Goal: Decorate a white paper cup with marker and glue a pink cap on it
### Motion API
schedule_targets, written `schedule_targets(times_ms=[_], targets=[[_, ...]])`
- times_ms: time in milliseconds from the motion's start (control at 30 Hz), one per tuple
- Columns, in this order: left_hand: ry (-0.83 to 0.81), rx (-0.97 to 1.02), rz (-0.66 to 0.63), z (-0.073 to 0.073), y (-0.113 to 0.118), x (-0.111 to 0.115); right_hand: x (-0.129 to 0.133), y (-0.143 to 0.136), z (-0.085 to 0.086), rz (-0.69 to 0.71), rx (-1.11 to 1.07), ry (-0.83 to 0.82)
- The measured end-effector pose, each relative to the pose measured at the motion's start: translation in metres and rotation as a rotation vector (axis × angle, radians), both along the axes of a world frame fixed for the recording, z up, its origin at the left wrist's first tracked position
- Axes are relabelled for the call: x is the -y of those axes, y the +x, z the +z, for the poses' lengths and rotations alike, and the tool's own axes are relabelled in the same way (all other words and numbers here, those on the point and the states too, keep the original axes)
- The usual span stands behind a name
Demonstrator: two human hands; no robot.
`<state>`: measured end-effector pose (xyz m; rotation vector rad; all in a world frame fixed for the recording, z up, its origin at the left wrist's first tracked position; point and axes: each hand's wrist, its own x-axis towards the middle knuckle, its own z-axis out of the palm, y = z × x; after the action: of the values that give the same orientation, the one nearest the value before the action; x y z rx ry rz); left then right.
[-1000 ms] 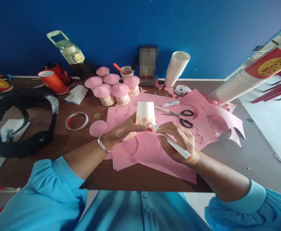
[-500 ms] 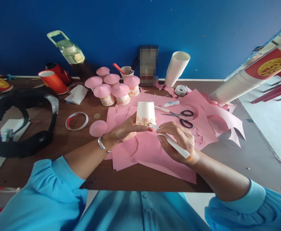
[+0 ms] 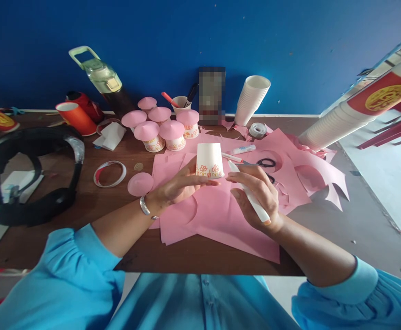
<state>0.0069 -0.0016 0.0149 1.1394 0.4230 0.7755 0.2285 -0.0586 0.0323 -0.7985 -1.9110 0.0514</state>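
My left hand (image 3: 183,183) grips a white paper cup (image 3: 209,158) held upside down over the pink sheets, with red flowers and yellowish marks drawn round its rim. In my right hand (image 3: 257,190) is a white marker (image 3: 253,201) with an orange end; its tip points up and left, a little apart from the cup. Pink paper sheets (image 3: 217,220) lie under both hands. Behind my right hand, scissors (image 3: 266,162) with black handles are partly hidden, beside another white marker (image 3: 233,157) and a glue stick (image 3: 243,149).
Several decorated cups with pink cone tops (image 3: 172,130) stand at the back left. A loose pink cone (image 3: 140,184) and a tape roll (image 3: 109,174) lie on the left, near a black headband (image 3: 35,211). Stacked white cups (image 3: 253,98) and a bottle (image 3: 104,75) stand by the blue wall.
My right hand has drawn the marker tip away from the cup's rim, to the right and up. The cup has turned and risen slightly in my left hand, showing its flowers more fully.
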Motion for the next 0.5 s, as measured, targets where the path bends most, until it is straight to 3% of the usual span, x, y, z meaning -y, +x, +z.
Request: schedule_targets(times_ms=[233, 500], targets=[[-0.071, 0.081, -0.047, -0.011, 0.001, -0.006, -0.008, 0.000, -0.009, -0.079, -0.048, -0.137], [-0.064, 0.043, -0.177, -0.009, -0.005, -0.006, -0.017, 0.000, -0.012, 0.031, -0.002, -0.224]])
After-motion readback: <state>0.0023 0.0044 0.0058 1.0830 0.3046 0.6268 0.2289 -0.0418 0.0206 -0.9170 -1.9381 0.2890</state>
